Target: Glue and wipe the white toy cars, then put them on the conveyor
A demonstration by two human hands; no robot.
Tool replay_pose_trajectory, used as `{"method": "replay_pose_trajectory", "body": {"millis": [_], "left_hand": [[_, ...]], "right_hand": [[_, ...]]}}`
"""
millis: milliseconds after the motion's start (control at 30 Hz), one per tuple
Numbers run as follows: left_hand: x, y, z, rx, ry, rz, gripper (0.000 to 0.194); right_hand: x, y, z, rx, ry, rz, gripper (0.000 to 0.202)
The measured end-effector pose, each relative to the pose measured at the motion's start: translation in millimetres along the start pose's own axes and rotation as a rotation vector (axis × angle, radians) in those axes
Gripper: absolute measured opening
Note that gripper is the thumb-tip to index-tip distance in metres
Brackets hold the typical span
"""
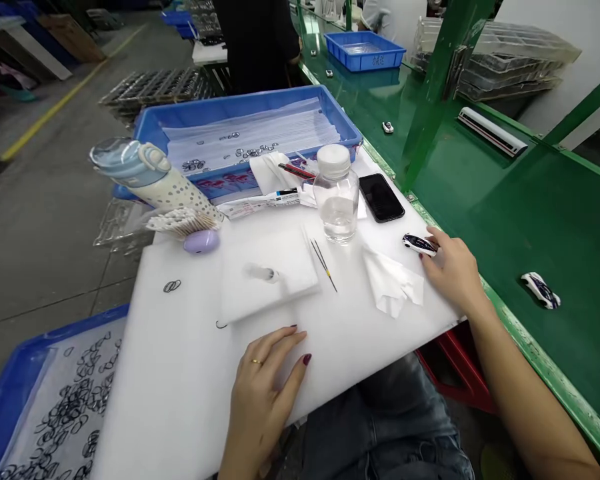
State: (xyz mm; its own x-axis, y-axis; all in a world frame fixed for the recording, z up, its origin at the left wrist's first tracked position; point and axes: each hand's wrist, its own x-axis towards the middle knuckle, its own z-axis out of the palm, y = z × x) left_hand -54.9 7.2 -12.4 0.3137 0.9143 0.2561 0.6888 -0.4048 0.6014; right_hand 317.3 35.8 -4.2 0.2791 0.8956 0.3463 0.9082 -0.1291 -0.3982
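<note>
My right hand (453,270) grips a small white and dark toy car (420,245) between thumb and fingers at the right edge of the white work surface (180,387). Fingers apart and holding nothing, my left hand (267,387) rests near the front edge. Beyond it lies a white foam block (250,300) with a small translucent tube-like piece (263,272) on top. Tweezers (324,265) lie beside the block, and a crumpled white cloth (393,280) is left of the car. A few thin dark rings (172,286) sit on the left.
A clear jar (337,200), phone (381,198), cotton swabs (183,221) and spotted bottle (165,180) stand or lie behind. A blue bin (350,127) holds dark rings. Another toy car (541,290) rides the green belt (505,227), beside a green post (430,100).
</note>
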Motion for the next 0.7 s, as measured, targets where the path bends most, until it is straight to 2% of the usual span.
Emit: {"method": "replay_pose_trajectory", "body": {"millis": [100, 167, 200, 233, 267, 367, 433, 500, 567, 633, 700], "left_hand": [[1, -1, 0.8, 0.011, 0.001, 0.0, 0.023], [2, -2, 1.0, 0.021, 0.002, -0.017, 0.027], [2, -3, 1.0, 0.027, 0.001, -0.029, 0.032], [1, -3, 0.9, 0.031, -0.004, -0.041, 0.039], [-1, -4, 0.8, 0.031, -0.012, -0.048, 0.047], [-16, -5, 1.1, 0.009, -0.023, -0.05, 0.059], [-31, -4, 2.0, 0.006, 0.021, -0.067, 0.057], [-46, 1, 2.7, 0.018, 0.073, -0.092, 0.056], [-54, 7, 2.6, 0.003, 0.074, -0.079, 0.055], [-53, 14, 1.4, -0.043, 0.048, -0.032, 0.053], [-44, 17, 0.3, -0.061, 0.025, 0.015, 0.05]], "right_hand": [[3, -24, 3, -0.05, 0.084, 0.045, 0.049], [-8, -47, 3, 0.063, 0.153, -0.028, 0.045], [-16, -62, 5, 0.151, 0.14, -0.117, 0.042], [-25, -80, 7, 0.247, 0.077, -0.237, 0.04], [-34, -98, 12, 0.324, -0.041, -0.377, 0.038], [-52, -146, 27, 0.361, -0.403, -0.753, 0.038], [-52, -165, 31, 0.34, -0.538, -0.843, 0.032], [-41, -176, 29, 0.329, -0.561, -0.728, 0.021], [-23, -183, 23, 0.337, -0.49, -0.507, 0.02], [-3, -192, 20, 0.376, -0.416, -0.366, 0.034], [15, -202, 24, 0.415, -0.454, -0.372, 0.046]]}}
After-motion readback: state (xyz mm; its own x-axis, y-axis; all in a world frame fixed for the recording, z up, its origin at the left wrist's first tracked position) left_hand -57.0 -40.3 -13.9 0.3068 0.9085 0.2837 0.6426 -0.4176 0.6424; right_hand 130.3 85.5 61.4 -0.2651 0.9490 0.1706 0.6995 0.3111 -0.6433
